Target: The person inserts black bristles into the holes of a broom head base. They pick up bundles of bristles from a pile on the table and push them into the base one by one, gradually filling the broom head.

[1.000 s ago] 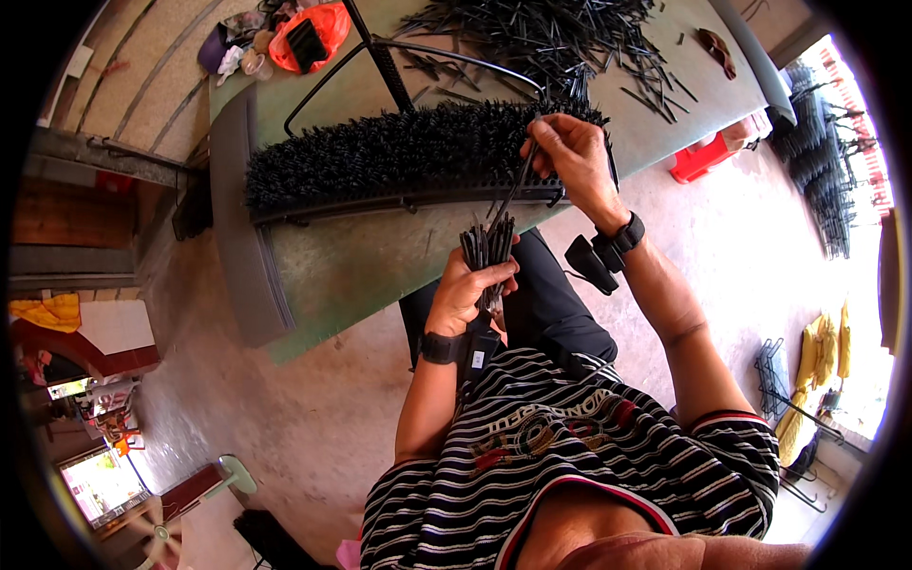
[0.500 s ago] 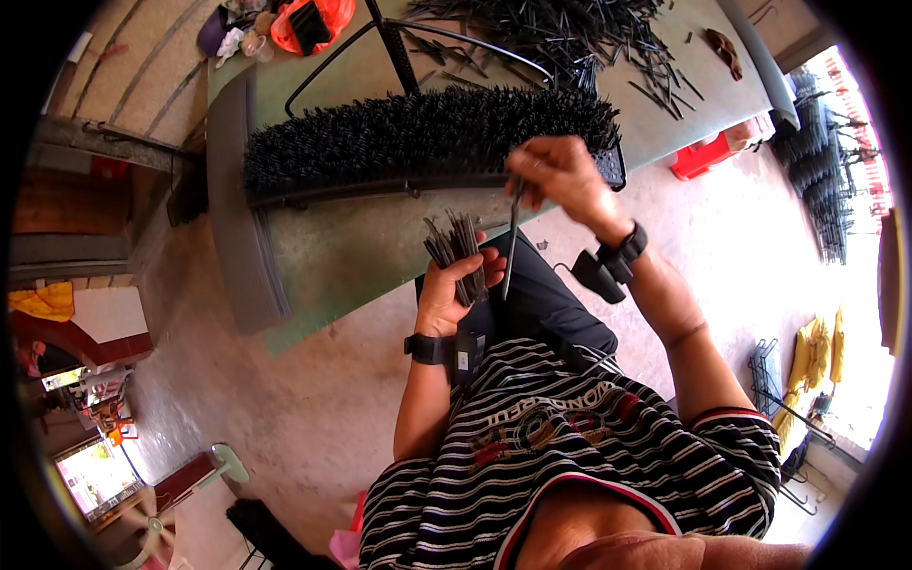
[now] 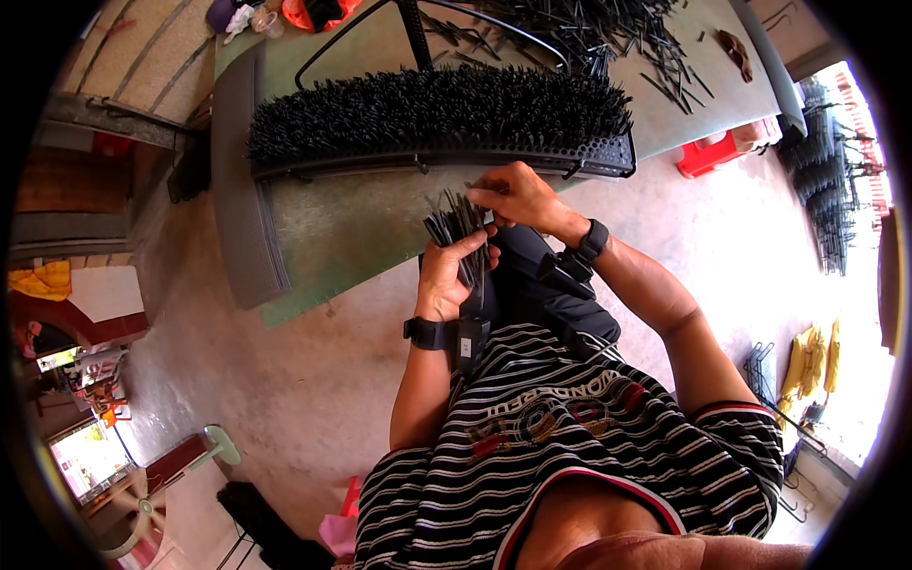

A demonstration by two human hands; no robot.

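My left hand (image 3: pixel 445 275) is closed around a bundle of thin black strips (image 3: pixel 454 220), whose ends fan out above the thumb. Just right of the bundle's top, my right hand (image 3: pixel 522 199) pinches at the strips with thumb and forefinger. Its other fingers are curled, and part of what they hold is hidden. Beyond both hands, a long perforated black panel (image 3: pixel 604 152) lies on the table, most of it covered by dense black bristles (image 3: pixel 427 114). A black wire frame (image 3: pixel 410 33) rises behind it.
Loose black strips (image 3: pixel 608 33) are heaped on the green table (image 3: pixel 332 275) behind the panel. A grey sheet (image 3: pixel 239 190) hangs over the left edge. A red stool (image 3: pixel 708 157) stands right of the table, and stacked black racks (image 3: pixel 822 180) are farther right.
My right hand has come down and left from the panel's front edge to the bundle, with the strip it carried. The panel shows higher in view, its bare right end now uncovered.
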